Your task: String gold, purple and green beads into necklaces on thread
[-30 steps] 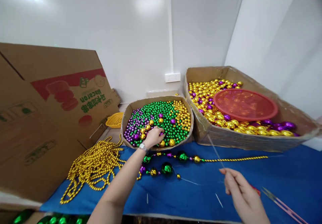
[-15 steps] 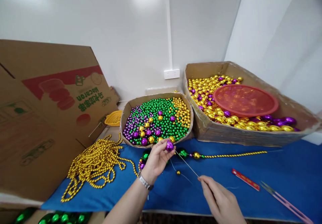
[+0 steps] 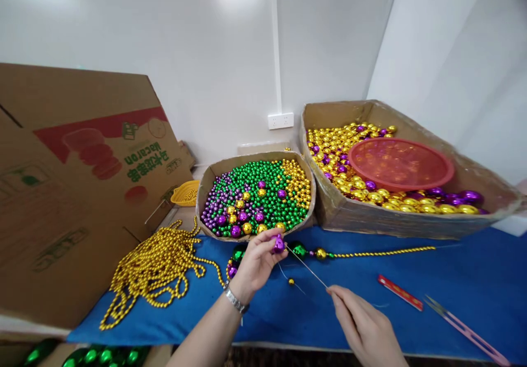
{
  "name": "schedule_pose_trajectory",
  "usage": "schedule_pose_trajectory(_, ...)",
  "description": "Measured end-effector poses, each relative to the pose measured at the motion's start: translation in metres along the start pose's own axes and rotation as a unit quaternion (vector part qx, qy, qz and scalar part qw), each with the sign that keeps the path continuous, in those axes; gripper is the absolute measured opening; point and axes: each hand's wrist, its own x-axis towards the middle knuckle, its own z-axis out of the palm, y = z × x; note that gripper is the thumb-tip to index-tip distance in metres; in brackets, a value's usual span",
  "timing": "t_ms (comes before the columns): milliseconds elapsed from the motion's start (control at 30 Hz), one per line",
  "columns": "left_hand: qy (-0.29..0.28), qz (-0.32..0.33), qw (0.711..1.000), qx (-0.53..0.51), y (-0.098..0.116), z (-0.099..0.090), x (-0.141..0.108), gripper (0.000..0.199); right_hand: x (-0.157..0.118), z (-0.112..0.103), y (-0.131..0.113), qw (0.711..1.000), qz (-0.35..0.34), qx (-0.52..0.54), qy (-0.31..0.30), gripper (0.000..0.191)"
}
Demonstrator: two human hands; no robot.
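A shiny purple bead (image 3: 278, 244) is held between the fingertips of my left hand (image 3: 260, 262), just in front of the box of small beads. My right hand (image 3: 362, 323), lower and to the right, pinches the end of a thin needle or stiff thread (image 3: 308, 269) that stretches up to the bead. Below my left hand a small gold bead (image 3: 291, 282) sits on a fine thread. Behind my hands lies a strand with a green bead (image 3: 298, 250), a gold bead (image 3: 320, 254) and a row of small gold beads (image 3: 387, 254).
A box (image 3: 315, 191) holds green, purple and gold beads; a larger box (image 3: 395, 225) holds gold and purple ones under a red basin (image 3: 401, 163). Gold bead strands (image 3: 160, 268) lie left on the blue cloth (image 3: 288, 323). A red strip (image 3: 400, 292) and pink tweezers (image 3: 469, 329) lie right.
My right hand has shifted slightly right. The purple bead has turned or tilted a little in my left fingers, which now cover more of it.
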Motion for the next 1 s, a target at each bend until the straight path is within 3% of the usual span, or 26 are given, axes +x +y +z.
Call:
schedule_pose_trajectory(300,0.069,0.066,0.994,-0.062,0.02,-0.01,0.001,0.023,0.0,-0.001,-0.005,1.0,-0.013,0.006,-0.002,0.023)
schedule_pose_trajectory(500,0.108,0.123,0.983,-0.08,0.049,-0.019,-0.005,0.016,0.0,-0.001,-0.006,1.0,-0.028,-0.004,-0.003,0.022)
schedule_pose_trajectory(700,0.127,0.187,0.971,-0.081,0.076,-0.03,-0.015,0.016,0.007,-0.029,0.011,0.995,-0.022,-0.081,0.052,0.024)
schedule_pose_trajectory(867,0.133,0.179,0.972,-0.068,0.067,-0.032,-0.017,0.024,0.017,-0.069,0.022,0.98,0.04,-0.168,0.095,0.035)
schedule_pose_trajectory(1000,0.113,0.126,0.984,-0.056,0.042,-0.024,-0.017,0.02,0.017,-0.071,0.015,0.981,0.03,-0.166,0.1,0.034)
